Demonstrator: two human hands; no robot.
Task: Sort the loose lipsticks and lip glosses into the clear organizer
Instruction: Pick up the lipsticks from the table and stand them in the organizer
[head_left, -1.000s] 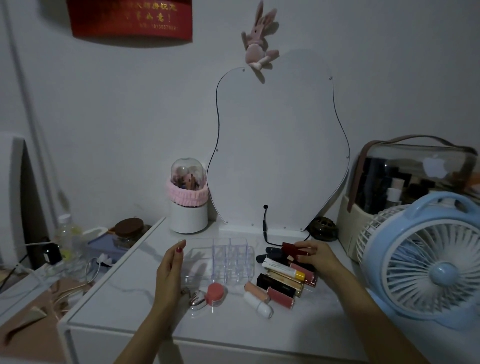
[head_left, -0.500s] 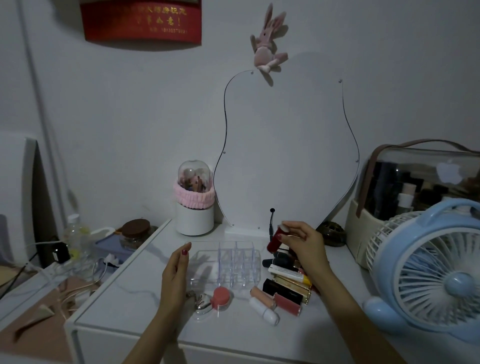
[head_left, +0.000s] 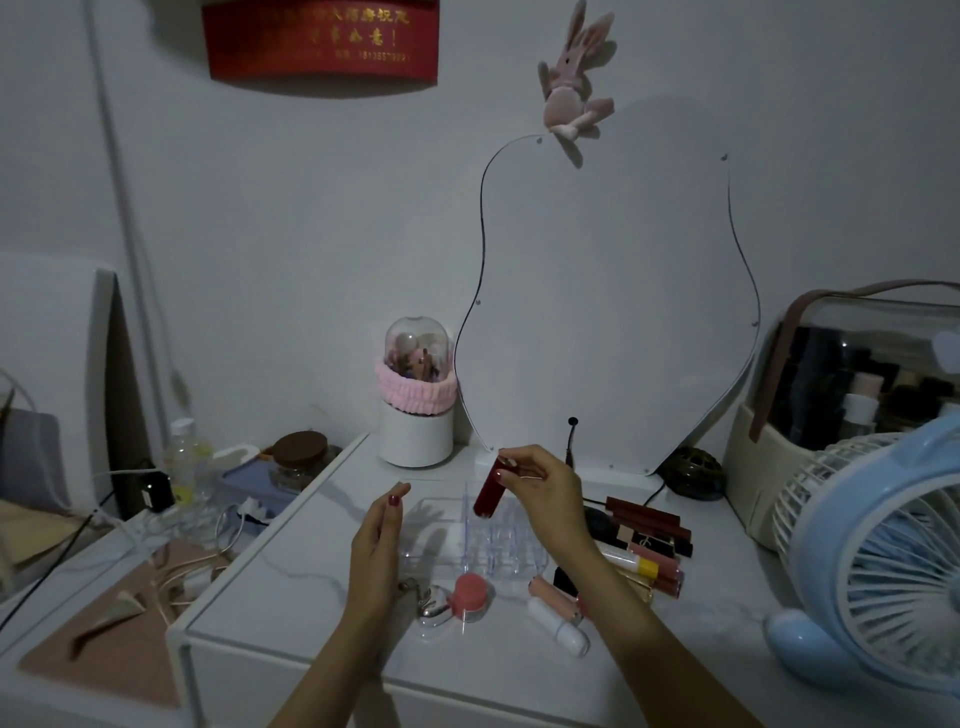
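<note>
My right hand (head_left: 540, 480) pinches the top of a dark red cylindrical lipstick tube (head_left: 489, 492), which hangs nearly upright just above the far cells of the clear plastic compartment organizer (head_left: 470, 540) on the white desk (head_left: 291, 587). The grip is only fingertips at the cap end, so the tube could swing, catch a thin divider wall and tip over, or nudge the light organizer away. My left hand (head_left: 375, 540) hovers just left of the organizer, half open and holding nothing. It is not touching the organizer, so nothing steadies it. The other loose lipsticks and glosses (head_left: 644, 545) lie in a pile just right of the organizer, under my right wrist.
</note>
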